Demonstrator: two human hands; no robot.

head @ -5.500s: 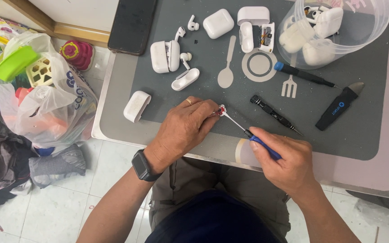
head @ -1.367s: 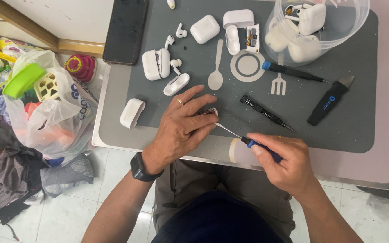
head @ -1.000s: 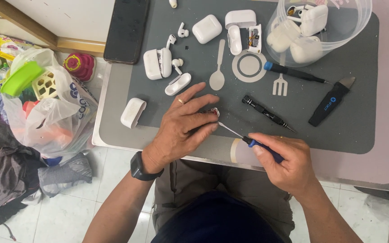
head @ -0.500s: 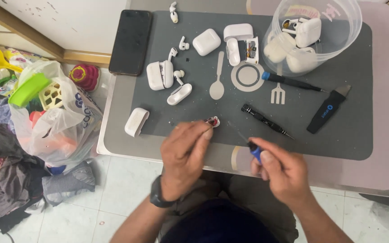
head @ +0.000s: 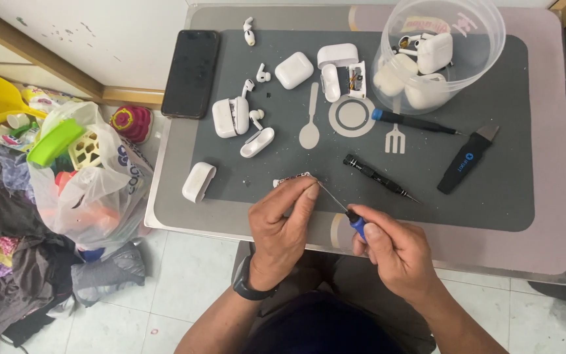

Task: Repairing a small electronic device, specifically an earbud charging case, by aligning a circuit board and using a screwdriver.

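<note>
My left hand [head: 283, 229] pinches a small white earbud part [head: 289, 180] with a reddish bit, held just over the front of the grey mat [head: 492, 203]. My right hand [head: 394, 252] grips a thin screwdriver with a blue collar [head: 355, 223]; its metal tip points up-left and meets the part at my left fingertips. A black watch sits on my left wrist [head: 247, 288].
On the mat lie white earbud cases [head: 230, 117], loose earbuds [head: 257, 141], a black screwdriver [head: 378, 178], a blue-handled screwdriver [head: 414, 122] and a black pry tool [head: 466, 160]. A clear tub [head: 437, 56] holds more cases. A black phone [head: 190, 73] lies left; a plastic bag [head: 80, 177] stands on the floor.
My view has tilted, showing more of the table's far side. Both hands drew back toward the table's front edge, still holding the small part and the screwdriver.
</note>
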